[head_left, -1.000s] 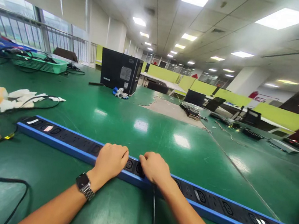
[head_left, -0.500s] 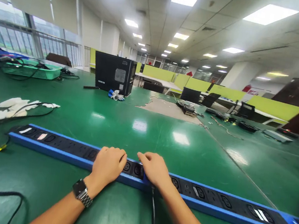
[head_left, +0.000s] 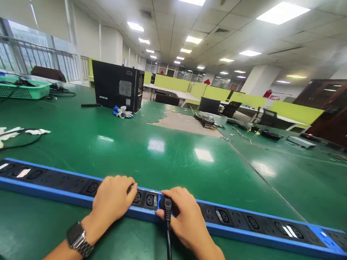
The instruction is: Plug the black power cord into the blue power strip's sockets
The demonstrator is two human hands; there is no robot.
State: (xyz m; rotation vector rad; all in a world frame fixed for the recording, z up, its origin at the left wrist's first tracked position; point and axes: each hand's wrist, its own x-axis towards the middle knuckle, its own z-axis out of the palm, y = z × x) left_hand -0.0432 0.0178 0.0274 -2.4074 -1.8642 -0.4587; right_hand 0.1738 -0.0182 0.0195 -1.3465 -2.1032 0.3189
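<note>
So the power strip point(head_left: 146, 200) lay lengthwise under both hands, running way out past each: long blue casing, black socket face, white stickers toward both ends plus a pinkish one out left. Left hand point(head_left: 114, 199) was curled over it, fingertips hidden, so I couldn't tell if it really gripped. Right hand point(head_left: 186, 213) had a black plug point(head_left: 167, 206) pinched right at the strip, cord point(head_left: 169, 252) trailing down between the wrists.
</note>
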